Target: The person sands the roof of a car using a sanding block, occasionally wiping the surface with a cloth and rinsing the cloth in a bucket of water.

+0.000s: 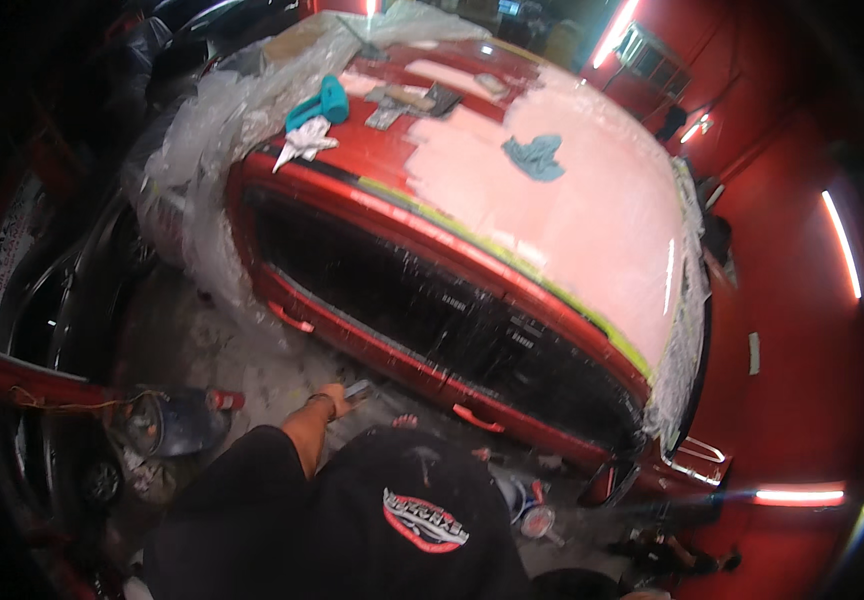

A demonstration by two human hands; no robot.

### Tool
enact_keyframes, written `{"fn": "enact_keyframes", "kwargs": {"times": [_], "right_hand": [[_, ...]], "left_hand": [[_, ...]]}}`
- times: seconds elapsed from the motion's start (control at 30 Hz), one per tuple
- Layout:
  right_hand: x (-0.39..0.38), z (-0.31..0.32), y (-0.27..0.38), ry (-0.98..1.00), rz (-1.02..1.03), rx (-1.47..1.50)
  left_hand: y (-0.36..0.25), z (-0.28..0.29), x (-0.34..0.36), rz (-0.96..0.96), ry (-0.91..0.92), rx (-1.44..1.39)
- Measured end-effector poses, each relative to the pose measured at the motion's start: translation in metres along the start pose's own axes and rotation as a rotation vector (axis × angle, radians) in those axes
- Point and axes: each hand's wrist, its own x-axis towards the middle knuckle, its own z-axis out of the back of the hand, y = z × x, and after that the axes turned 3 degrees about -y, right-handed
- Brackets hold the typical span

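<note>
My left hand [333, 399] is low, beside the red car [392, 355], its fingers closed on a small flat grey object [356, 388]. Its exact kind is too small to make out. The hand is apart from the car's side, above the grey floor. My right hand is out of sight. Pale pink filler or primer [572, 210] covers much of the car's roof. A crumpled blue-grey cloth [535, 157] lies on it. Farther left on the roof are a teal tool with a handle [327, 103], a white crumpled cloth [306, 142] and several flat spreader-like pieces [407, 100].
Clear plastic sheeting [192, 165] drapes over the car's left end. Yellow-green tape [512, 258] runs along the roof edge. A dark drum-like container [180, 422] stands at lower left, with a red can [226, 400] by it. A red wall [792, 330] rises at right.
</note>
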Motion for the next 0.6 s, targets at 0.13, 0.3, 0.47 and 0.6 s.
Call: {"fn": "enact_keyframes", "kwargs": {"times": [0.13, 0.3, 0.47, 0.6], "right_hand": [[-0.010, -0.052, -0.034, 0.049, -0.018, 0.075], [-0.019, -0.080, -0.055, 0.065, -0.034, 0.101], [-0.025, -0.095, -0.063, 0.063, -0.045, 0.134], [-0.027, -0.095, -0.064, 0.067, -0.045, 0.135]], "left_hand": [[0.154, -0.056, -0.056, 0.271, 0.184, 0.196], [0.178, -0.079, -0.117, 0.350, 0.156, 0.149], [0.138, -0.066, -0.103, 0.409, 0.009, -0.158], [0.107, -0.062, -0.069, 0.299, -0.141, -0.295]]}}
